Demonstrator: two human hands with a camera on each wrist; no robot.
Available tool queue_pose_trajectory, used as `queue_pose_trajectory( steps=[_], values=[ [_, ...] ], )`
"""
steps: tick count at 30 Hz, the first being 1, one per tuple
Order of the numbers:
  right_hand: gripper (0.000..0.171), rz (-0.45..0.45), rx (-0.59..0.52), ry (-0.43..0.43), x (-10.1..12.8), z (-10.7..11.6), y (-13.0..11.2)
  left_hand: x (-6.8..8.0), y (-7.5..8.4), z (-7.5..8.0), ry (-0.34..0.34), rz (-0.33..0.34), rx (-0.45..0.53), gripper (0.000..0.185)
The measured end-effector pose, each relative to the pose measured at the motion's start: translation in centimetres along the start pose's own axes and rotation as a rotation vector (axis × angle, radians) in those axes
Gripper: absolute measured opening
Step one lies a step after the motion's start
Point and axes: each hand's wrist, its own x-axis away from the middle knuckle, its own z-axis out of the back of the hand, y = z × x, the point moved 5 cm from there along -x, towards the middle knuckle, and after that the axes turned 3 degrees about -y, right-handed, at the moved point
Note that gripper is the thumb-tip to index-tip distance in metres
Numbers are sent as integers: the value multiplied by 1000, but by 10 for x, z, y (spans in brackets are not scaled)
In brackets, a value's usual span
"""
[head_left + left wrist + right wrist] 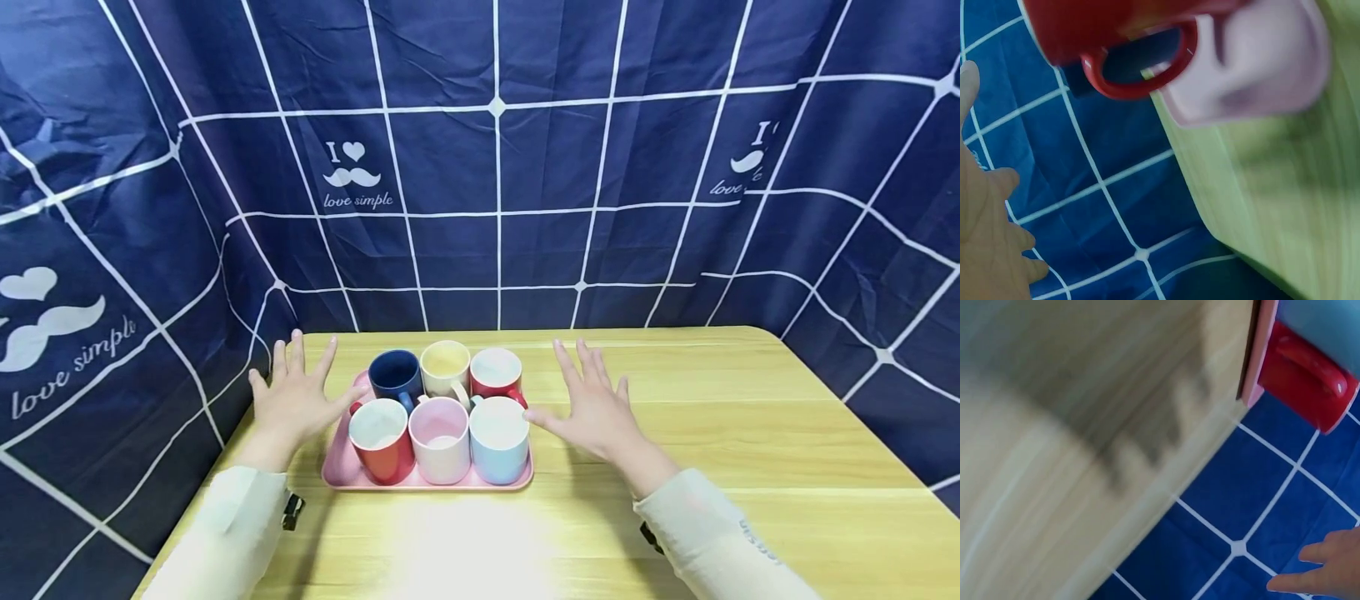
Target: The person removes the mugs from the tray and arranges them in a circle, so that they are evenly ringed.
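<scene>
On a pink tray (341,471) stand several mugs in two rows. The back row holds a dark blue mug (393,371), a cream mug (444,363) and a red mug (495,375) with a white inside. In front are another red mug (386,454), a pale pink mug (441,454) and a light blue mug (501,454). My left hand (296,402) is spread wide left of the tray, holding nothing. My right hand (598,415) spreads to the right; its thumb tip comes near the light blue mug, and whether they touch I cannot tell.
The tray lies on a light wood table (720,417), left of its middle. A dark blue curtain (540,208) with white grid lines hangs behind the table and along both sides. Bright glare falls on the table's front part.
</scene>
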Motion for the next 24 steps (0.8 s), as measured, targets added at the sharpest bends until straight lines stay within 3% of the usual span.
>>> queue_pose_trajectory(
  steps=[7, 15, 24],
  values=[
    [114, 31, -56, 13, 8, -15, -8, 4, -21, -9, -2, -15, -1, 87],
    [118, 66, -100, 33, 18, -32, -14, 11, -35, -29, -13, -98, -17, 86],
    [121, 50, -169, 34, 28, -48, -18, 15, -44, -59, -89, -168, -26, 87]
  ],
)
